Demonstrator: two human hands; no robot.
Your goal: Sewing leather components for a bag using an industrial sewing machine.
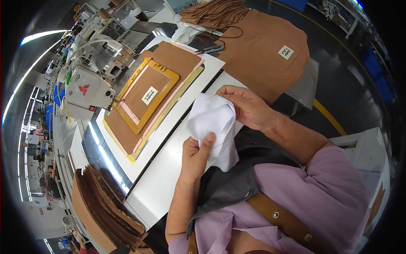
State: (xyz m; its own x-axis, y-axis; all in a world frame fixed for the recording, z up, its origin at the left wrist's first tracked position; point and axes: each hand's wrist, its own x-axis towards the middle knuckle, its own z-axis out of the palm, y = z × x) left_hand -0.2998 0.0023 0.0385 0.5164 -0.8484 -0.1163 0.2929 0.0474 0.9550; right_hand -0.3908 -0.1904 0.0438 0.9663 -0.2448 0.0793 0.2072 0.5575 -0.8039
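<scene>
A crumpled white cloth (pixel 213 116) hangs between my two hands, in front of my dark apron. My left hand (pixel 196 152) pinches its lower left side, thumb lying on top. At the cloth's upper right edge, my right hand (pixel 247 103) grips it with bent fingers; some fingertips are hidden behind the fabric. Left of the hands, a brown panel (pixel 137 99) with a small pale label lies inside a yellow frame (pixel 158 103) on a white sheet. The head of a sewing machine (pixel 91 91) stands over the frame's left side.
A stack of brown pieces (pixel 101 207) rests at the lower left. Beyond my right hand lies a large brown piece (pixel 262 51) with a label, beside a pile of folded brown pieces (pixel 211 15). A grey cutter-like tool (pixel 211 49) lies near the panel's far corner.
</scene>
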